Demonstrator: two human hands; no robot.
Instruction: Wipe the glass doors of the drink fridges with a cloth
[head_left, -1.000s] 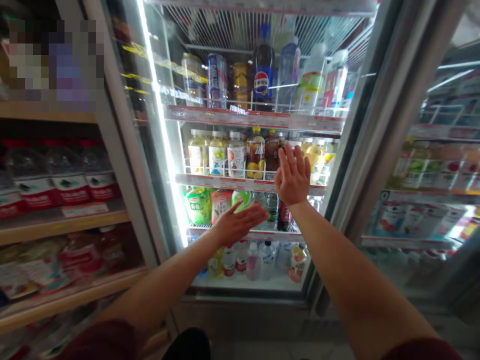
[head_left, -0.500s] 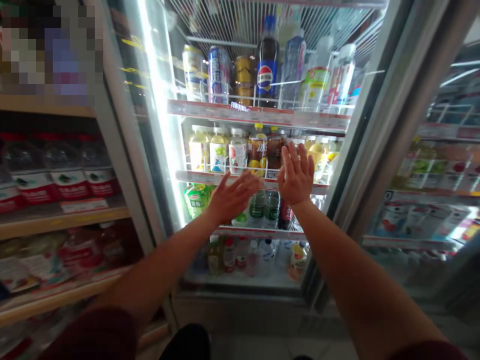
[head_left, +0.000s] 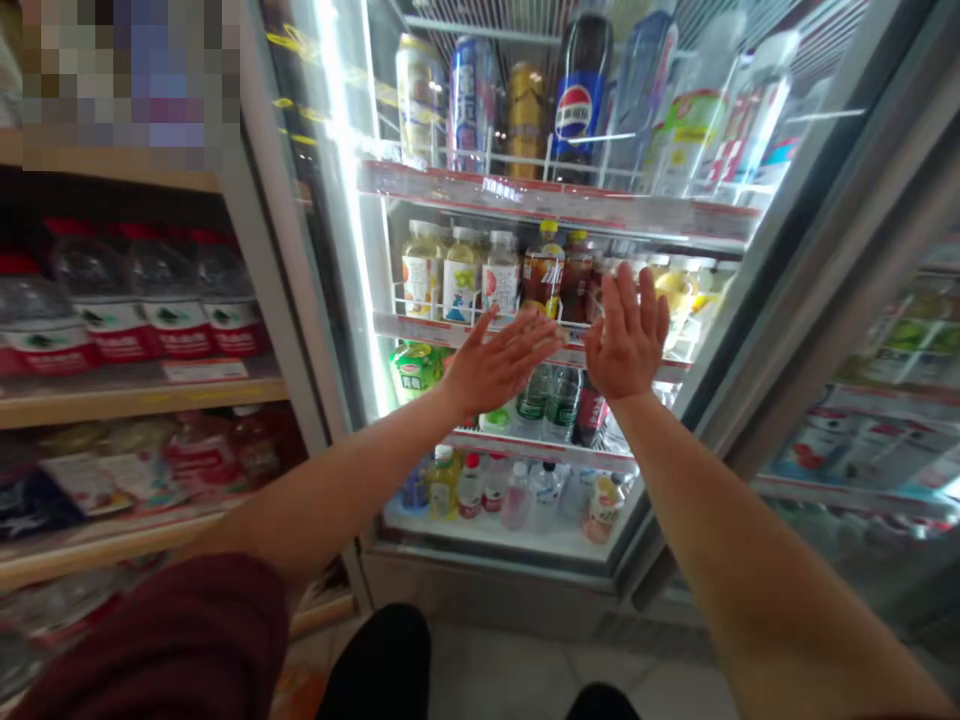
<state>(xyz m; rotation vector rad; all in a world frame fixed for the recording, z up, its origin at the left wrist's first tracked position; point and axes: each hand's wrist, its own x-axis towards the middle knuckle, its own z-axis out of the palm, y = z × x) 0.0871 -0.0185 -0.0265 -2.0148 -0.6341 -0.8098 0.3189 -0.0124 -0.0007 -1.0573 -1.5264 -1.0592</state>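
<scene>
Both arms reach forward in front of a lit drinks fridge. My left hand (head_left: 499, 365) is open, fingers stretched toward the right and holding nothing. My right hand (head_left: 628, 335) is open too, palm forward with fingers pointing up. A small gap lies between the two hands. Behind them stand a yellow-capped bottle (head_left: 543, 268) of dark drink and pale juice bottles (head_left: 459, 275) on the middle shelf. A cola bottle (head_left: 577, 100) with a blue label stands on the shelf above. Whether either hand touches a glass door cannot be made out.
Left of the fridge, a wooden shelf (head_left: 142, 392) carries red-capped water bottles (head_left: 169, 300). Small bottles (head_left: 517, 495) line the fridge's bottom. A metal door frame (head_left: 757, 330) runs down the right, with another drinks fridge beyond. Below is a tiled floor (head_left: 510, 665).
The camera view has shifted, so the fridge sits larger and higher in the picture. Both hands appear slightly farther right, still open and empty.
</scene>
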